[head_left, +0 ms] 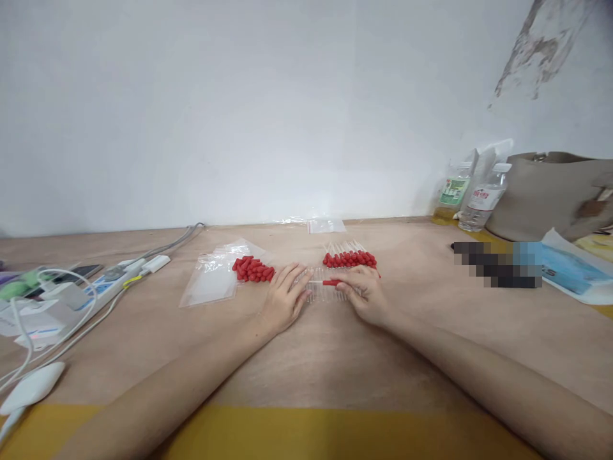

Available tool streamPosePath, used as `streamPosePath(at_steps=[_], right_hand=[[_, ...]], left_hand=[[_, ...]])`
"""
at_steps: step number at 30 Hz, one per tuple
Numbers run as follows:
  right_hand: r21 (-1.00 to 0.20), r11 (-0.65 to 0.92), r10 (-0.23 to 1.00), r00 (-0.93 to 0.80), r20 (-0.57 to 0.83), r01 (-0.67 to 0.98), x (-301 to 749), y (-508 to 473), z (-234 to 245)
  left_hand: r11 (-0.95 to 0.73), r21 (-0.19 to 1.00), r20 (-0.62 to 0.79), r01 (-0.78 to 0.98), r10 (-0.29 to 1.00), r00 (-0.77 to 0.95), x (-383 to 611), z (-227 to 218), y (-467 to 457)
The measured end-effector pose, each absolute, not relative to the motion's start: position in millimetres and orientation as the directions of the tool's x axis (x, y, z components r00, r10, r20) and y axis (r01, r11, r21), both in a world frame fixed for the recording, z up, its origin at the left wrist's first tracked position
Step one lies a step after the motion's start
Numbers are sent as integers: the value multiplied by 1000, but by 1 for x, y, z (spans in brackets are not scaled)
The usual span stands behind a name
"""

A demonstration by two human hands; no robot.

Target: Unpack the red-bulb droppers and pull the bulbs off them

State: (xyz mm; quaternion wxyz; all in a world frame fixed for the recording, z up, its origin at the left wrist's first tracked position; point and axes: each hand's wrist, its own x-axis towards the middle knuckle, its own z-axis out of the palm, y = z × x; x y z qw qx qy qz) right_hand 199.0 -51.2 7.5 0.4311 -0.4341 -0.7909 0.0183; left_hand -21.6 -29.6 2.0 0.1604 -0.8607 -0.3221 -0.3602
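The slim red-tipped stick (pixel 329 282) lies level between your two hands, its red end toward your right. Your right hand (pixel 368 294) is closed on that red end, thumb against fingers. Your left hand (pixel 286 297) is bent around the pale end; you cannot tell from here whether its fingertips press on it. Directly below the stick, between your hands, lies a row of clear slim plastic pieces (pixel 326 294), partly covered by your fingers.

Just beyond your right hand is a bunch of red-tipped sticks (pixel 349 257), red ends toward you. Just beside your left hand, on its outer side, sits a heap of small red pieces (pixel 253 269), close to your knuckles, with clear plastic bags (pixel 209 281) past it. Another clear bag (pixel 326 225) lies beyond both hands, by the wall (pixel 249 115).

Well out from your left hand are a power strip (pixel 103 291), white plugs and cables. Well out from your right hand are a pixelated dark object (pixel 498 263), a blue-and-white packet (pixel 575 271), two plastic bottles (pixel 483 199) and a grey-beige bag (pixel 541 198).
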Motion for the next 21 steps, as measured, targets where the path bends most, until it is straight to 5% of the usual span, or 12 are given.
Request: streamPosePath(at_steps=[12,21], right_hand=[[-526,612,781,-346,521,591,187,-71,0],[-130,689,609,-472,638,713,174,-68,0]], left_hand=[[-788,-233,609,570,340,717,-35,2,-50],[-771,-341,560,538,294,775,-22,4,-44]])
